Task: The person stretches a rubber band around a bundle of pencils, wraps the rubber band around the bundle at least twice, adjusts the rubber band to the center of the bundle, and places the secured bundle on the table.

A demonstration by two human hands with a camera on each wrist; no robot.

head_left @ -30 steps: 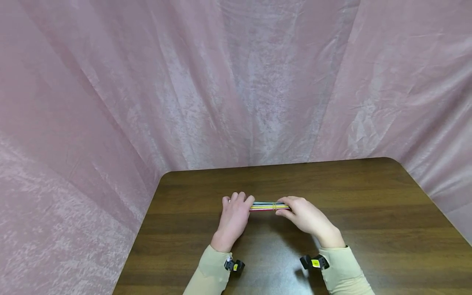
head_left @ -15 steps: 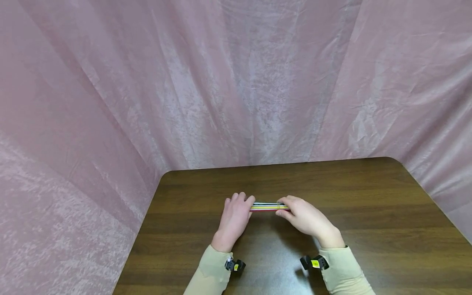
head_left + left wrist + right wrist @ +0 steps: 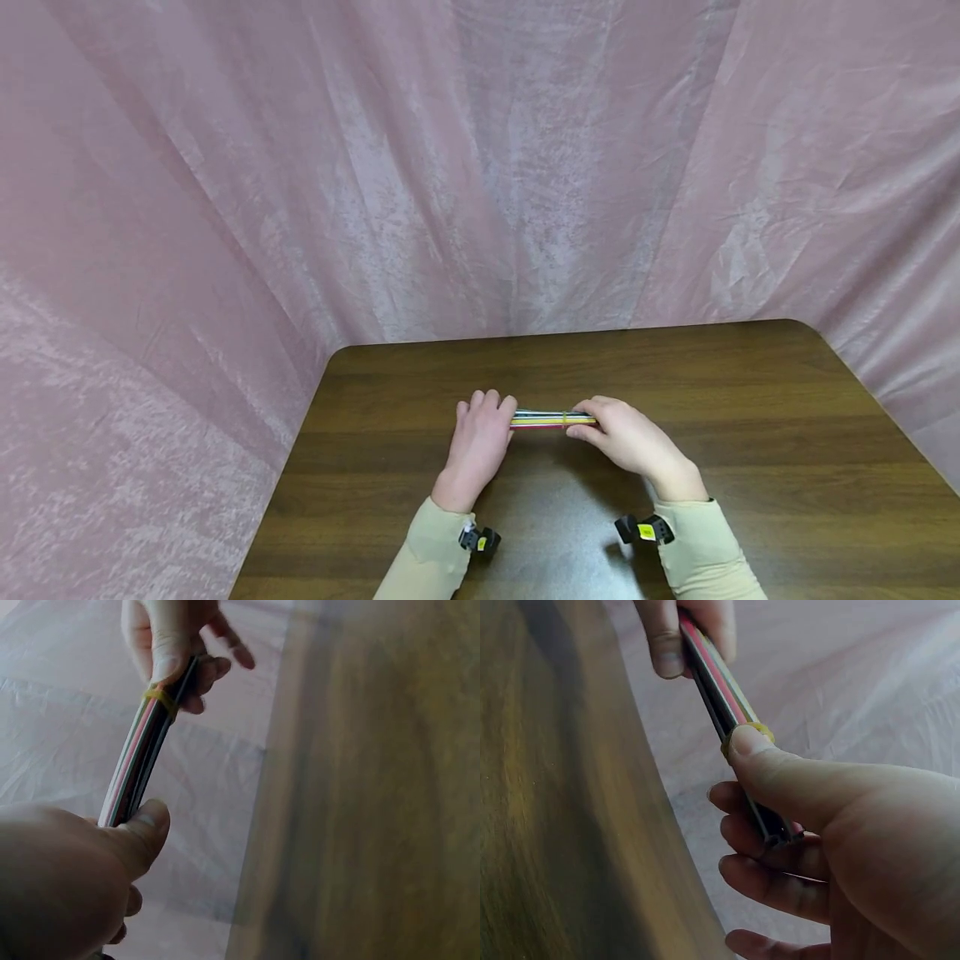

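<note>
A bundle of thin straight sticks (image 3: 538,420) in white, yellow, red, green and black lies crosswise between my two hands. A yellow rubber band (image 3: 160,699) goes round the bundle near its right end. My left hand (image 3: 478,437) grips the left part, thumb along the near side in the left wrist view. With thumb and fingers, my right hand (image 3: 630,437) holds the right end, and its thumb tip lies at the rubber band in the right wrist view. Dark stick ends (image 3: 776,840) poke out below that thumb. The left end is hidden in my left hand.
A brown wooden table (image 3: 390,400) spreads beneath both hands. Pink curtains (image 3: 525,167) hang behind and to the sides of it. Each sleeved wrist carries a small black camera, the left camera (image 3: 480,542) and the right camera (image 3: 643,530).
My right hand has shifted slightly to the right along the bundle. The rubber band sits a little further right than a second ago. My left hand has barely moved.
</note>
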